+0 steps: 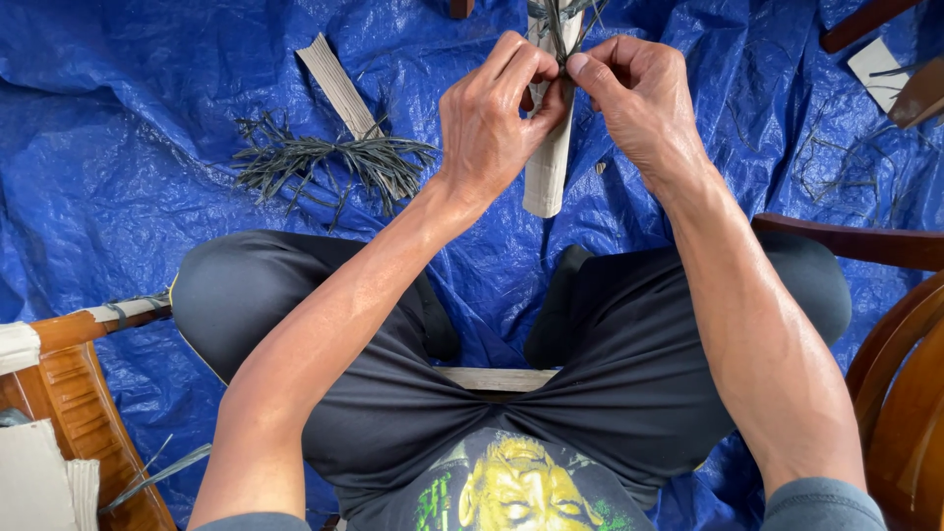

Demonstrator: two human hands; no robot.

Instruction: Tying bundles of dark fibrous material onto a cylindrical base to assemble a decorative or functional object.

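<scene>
Blue tarpaulin point(118, 128) is covering the floor beneath a seated person who is working dark fibre strands.

Loose strands point(334, 162) are lying well to the left of the fingers, within reach. The left hand point(492, 123) and right hand point(634, 98) are pinching shut on one strand bundle point(559, 29) between thumbs and forefingers, steadying it against a pale flat slat point(549, 167) hanging just below the fingertips.

Tarpaulin point(118, 118): blue woven plastic, glossy, crinkled. Chair frame point(885, 344): varnished reddish wood, smooth. Strip bundle point(551, 147): pale matt fibre (bamboo or cane, unclear). Shorts point(629, 374): dark matt cloth.
</scene>
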